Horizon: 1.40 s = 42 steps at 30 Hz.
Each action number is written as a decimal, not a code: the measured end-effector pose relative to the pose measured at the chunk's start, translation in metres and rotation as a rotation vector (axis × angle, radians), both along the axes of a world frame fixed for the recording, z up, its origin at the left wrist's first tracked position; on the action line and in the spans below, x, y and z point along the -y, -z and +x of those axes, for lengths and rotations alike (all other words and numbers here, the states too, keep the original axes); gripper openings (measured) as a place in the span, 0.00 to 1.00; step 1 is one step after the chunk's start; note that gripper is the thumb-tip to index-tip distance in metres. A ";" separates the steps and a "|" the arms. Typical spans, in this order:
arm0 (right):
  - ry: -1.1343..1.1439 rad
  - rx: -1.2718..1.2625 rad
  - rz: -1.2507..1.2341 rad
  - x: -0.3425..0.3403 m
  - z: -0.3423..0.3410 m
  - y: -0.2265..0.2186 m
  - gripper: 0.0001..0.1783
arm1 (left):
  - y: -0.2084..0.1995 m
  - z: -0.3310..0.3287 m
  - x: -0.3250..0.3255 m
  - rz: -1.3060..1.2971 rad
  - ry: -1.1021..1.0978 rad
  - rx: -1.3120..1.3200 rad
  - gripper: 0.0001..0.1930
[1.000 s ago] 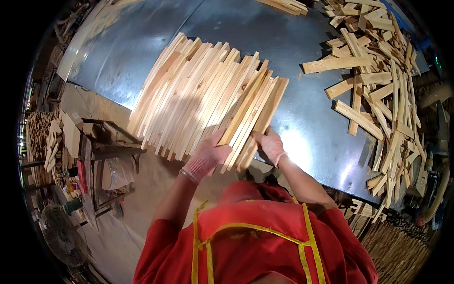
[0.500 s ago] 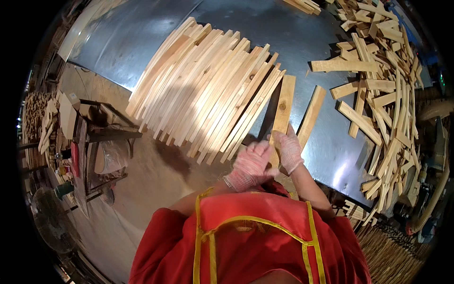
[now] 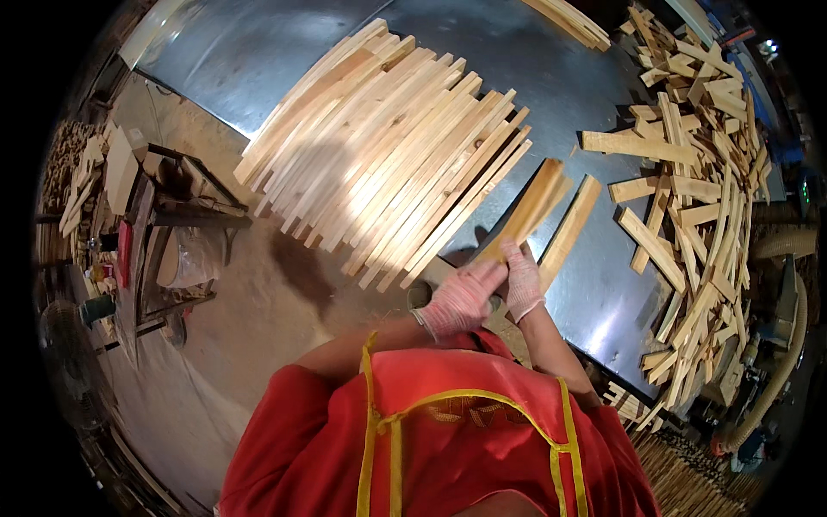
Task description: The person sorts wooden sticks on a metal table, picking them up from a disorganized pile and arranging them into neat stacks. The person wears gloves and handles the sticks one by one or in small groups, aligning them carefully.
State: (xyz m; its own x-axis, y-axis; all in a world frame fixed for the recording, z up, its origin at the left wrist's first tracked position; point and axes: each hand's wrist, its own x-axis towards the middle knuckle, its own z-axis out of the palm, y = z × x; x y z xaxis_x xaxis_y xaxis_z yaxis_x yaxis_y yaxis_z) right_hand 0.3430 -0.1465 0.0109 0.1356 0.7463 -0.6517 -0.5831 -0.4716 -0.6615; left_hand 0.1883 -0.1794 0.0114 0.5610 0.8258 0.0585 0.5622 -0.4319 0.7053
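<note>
Knit gloves (image 3: 450,308), pinkish white and coarsely woven, wrap the left hand (image 3: 469,293) and the right hand (image 3: 523,280). Both are closed about the near end of a wooden strip (image 3: 532,205), the right just beside the left. Long, flat and yellowish brown, the strip slants away over the desk (image 3: 293,43), a smooth, dark metal sheet with bright glare; blur hides its grain, and I cannot tell whether it touches the metal. A single straight slat (image 3: 573,220) lies to its right, its lower part running behind the right hand. To the left, a row of slats (image 3: 388,138) sits close-packed, pale and narrow, a few knots showing, the staggered ends jutting past the desk's near edge. Loose offcuts (image 3: 689,189) form a criss-crossed bank on the right, some broad and blocky, others thin as laths. The apron (image 3: 465,379) is red cloth bound in yellow tape.
</note>
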 end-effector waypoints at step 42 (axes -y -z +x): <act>-0.441 0.555 0.218 -0.055 -0.032 0.025 0.38 | -0.032 -0.138 0.001 -0.943 -0.496 0.475 0.27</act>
State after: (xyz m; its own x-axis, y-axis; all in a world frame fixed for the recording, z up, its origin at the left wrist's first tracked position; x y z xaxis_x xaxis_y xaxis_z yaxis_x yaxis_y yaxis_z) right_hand 0.3112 -0.0919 -0.0143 0.0596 0.9122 -0.4053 0.0780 -0.4091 -0.9092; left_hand 0.0499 -0.1800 0.0436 0.2511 0.7767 -0.5777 0.1158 0.5684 0.8145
